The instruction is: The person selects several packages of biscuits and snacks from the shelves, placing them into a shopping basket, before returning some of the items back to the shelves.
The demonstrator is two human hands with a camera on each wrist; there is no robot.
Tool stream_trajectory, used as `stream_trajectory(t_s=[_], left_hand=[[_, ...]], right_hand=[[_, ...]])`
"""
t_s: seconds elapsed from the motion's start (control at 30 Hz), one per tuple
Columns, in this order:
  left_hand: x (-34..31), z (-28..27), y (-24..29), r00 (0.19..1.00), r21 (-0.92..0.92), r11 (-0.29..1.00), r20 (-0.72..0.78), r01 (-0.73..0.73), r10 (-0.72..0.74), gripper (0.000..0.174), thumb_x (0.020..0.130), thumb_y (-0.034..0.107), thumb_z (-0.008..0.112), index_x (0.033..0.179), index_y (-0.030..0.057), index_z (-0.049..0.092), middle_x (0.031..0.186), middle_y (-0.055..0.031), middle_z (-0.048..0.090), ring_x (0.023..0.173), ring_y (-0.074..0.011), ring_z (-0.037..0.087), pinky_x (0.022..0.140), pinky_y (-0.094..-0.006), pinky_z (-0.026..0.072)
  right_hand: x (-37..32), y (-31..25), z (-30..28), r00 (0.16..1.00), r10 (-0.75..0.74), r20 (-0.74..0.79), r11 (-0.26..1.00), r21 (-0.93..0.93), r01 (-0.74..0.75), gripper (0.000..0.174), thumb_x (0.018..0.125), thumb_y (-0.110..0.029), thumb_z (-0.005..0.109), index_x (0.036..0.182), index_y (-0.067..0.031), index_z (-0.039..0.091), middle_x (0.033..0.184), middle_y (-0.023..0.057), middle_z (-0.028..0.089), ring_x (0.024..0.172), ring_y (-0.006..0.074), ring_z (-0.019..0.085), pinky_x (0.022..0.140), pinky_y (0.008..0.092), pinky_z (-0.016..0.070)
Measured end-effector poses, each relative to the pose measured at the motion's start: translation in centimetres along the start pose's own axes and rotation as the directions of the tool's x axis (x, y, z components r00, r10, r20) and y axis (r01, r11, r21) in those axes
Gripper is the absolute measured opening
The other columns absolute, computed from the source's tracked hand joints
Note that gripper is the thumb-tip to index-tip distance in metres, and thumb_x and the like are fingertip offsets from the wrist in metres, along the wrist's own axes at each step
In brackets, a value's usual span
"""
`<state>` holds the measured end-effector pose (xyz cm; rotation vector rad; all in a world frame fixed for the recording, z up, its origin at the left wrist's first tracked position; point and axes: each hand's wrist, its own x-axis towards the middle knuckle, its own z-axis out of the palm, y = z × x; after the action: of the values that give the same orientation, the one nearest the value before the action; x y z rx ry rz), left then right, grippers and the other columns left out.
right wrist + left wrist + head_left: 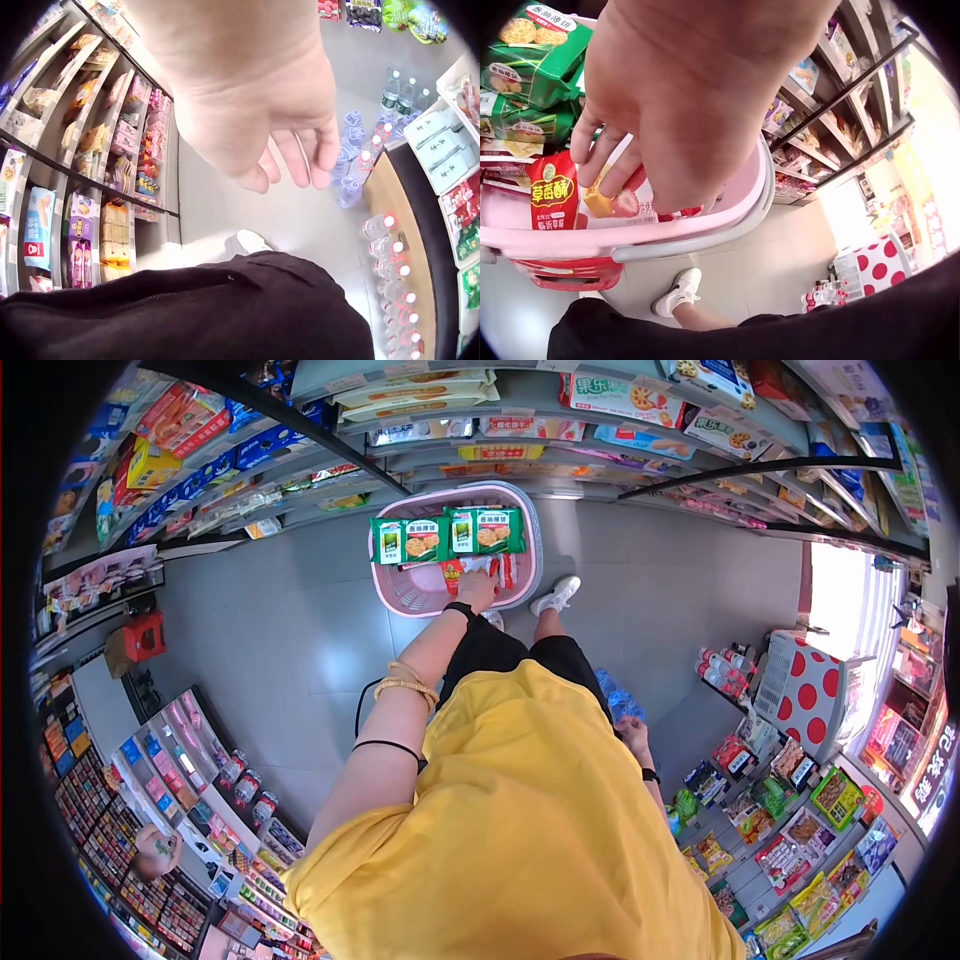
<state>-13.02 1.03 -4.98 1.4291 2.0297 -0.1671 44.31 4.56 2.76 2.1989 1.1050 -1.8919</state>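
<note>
In the head view a pink basket [400,592] stands on the floor, with two green cracker packs [486,531] lying across its top. My left hand [478,591] reaches down into it. The left wrist view shows this hand [660,127] with spread fingers lying over a white packet with a strawberry picture [626,204]. Beside those fingers stands a red strawberry pastry packet [555,193]. My right hand [262,127] hangs at my side with loosely bent fingers and holds nothing; the head view shows it near my hip.
Snack shelves [520,428] run behind the basket. Bottled water [394,277] stands on the floor at my right, near a display of snack packs [790,830] and a white box with red dots [797,690]. At the left is a counter [190,750].
</note>
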Motion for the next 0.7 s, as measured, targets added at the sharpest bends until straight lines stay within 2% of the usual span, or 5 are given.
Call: stream_trajectory(t_s=[0.1, 0.23, 0.37, 0.57, 0.7], left_hand=[[-0.9, 0.1, -0.7, 1.000, -0.007, 1.000, -0.017, -0.004, 0.004, 0.024, 0.086, 0.021, 0.055, 0.106, 0.0190, 0.067, 0.104, -0.0107, 0.067, 0.100, -0.0264, 0.064, 0.080, -0.0424, 0.0498], [-1.2, 1.7, -3.1, 0.976, 0.038, 0.984, 0.127, 0.172, -0.176, 0.028, 0.085, 0.020, 0.054, 0.111, 0.0143, 0.063, 0.107, -0.0139, 0.068, 0.093, -0.0306, 0.067, 0.081, -0.0439, 0.0500], [-3.4, 1.8, -5.2, 0.960, -0.336, 0.900, 0.077, 0.279, -0.269, 0.044, 0.086, 0.021, 0.052, 0.129, 0.0151, 0.046, 0.107, -0.0212, 0.066, 0.095, -0.0388, 0.065, 0.085, -0.0497, 0.0496], [-5.0, -1.3, -2.7, 0.969, -0.436, 0.895, -0.170, 0.092, -0.182, 0.053, 0.086, 0.019, 0.053, 0.137, 0.0192, 0.041, 0.100, -0.0256, 0.065, 0.092, -0.0408, 0.064, 0.080, -0.0511, 0.0510], [-1.9, -0.8, -2.2, 0.980, -0.436, 0.885, -0.023, 0.166, -0.196, 0.067, 0.083, 0.016, 0.055, 0.146, 0.0264, 0.032, 0.100, -0.0249, 0.066, 0.092, -0.0402, 0.064, 0.080, -0.0519, 0.0511]], right_hand=[[-0.5, -3.2, 0.5, 1.000, 0.015, -0.014, 0.998, -0.067, -0.016, 0.013, 0.090, -0.010, 0.052, 0.101, -0.0109, 0.059, 0.082, 0.0022, 0.063, 0.064, 0.0129, 0.062, 0.054, 0.0247, 0.0485], [0.1, -5.1, 0.2, 1.000, -0.010, -0.012, 0.990, -0.140, 0.008, 0.017, 0.090, -0.011, 0.051, 0.106, -0.0103, 0.058, 0.087, 0.0016, 0.064, 0.069, 0.0127, 0.064, 0.058, 0.0244, 0.0505], [0.3, -6.2, 0.7, 0.999, -0.034, -0.021, 0.985, -0.172, 0.030, 0.021, 0.090, -0.013, 0.052, 0.111, -0.0101, 0.057, 0.090, 0.0020, 0.065, 0.070, 0.0124, 0.064, 0.062, 0.0253, 0.0510], [0.6, -5.7, 0.8, 1.000, -0.029, -0.006, 0.978, -0.204, 0.027, 0.025, 0.091, -0.016, 0.054, 0.116, -0.0101, 0.056, 0.094, 0.0020, 0.066, 0.071, 0.0125, 0.064, 0.063, 0.0252, 0.0500], [0.0, -4.9, 0.3, 0.999, -0.032, 0.006, 0.980, -0.195, 0.033, 0.025, 0.091, -0.015, 0.053, 0.115, -0.0097, 0.056, 0.093, 0.0022, 0.066, 0.071, 0.0123, 0.065, 0.062, 0.0249, 0.0492]])
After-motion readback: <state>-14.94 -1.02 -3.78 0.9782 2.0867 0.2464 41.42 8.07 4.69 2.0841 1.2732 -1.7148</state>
